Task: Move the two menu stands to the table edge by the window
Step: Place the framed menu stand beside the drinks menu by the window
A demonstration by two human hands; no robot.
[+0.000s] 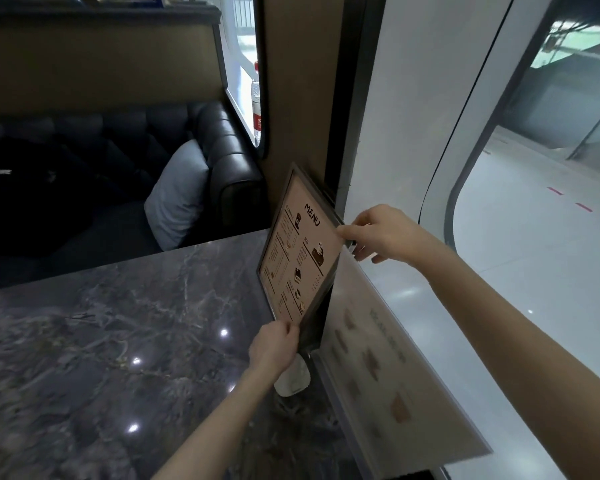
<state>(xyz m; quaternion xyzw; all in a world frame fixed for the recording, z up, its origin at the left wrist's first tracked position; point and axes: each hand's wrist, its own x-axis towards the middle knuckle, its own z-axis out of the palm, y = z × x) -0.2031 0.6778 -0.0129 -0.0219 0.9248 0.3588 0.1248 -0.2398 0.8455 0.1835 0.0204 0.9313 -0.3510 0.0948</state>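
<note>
A dark-framed menu stand (pixel 297 251) with a beige "MENU" sheet stands tilted at the right edge of the marble table (pixel 118 334), close to the window. My left hand (pixel 274 344) pinches its near lower corner. My right hand (pixel 385 233) grips its upper right edge. A second menu stand (pixel 388 368), clear acrylic with faded pictures, leans along the window sill just behind and to the right of the first.
A white object (pixel 293 377) lies on the table under my left wrist. Across the table are a dark leather booth seat (pixel 222 157), a grey cushion (pixel 181 192) and a black bag (pixel 32 188). A water bottle (pixel 256 102) stands on the far sill.
</note>
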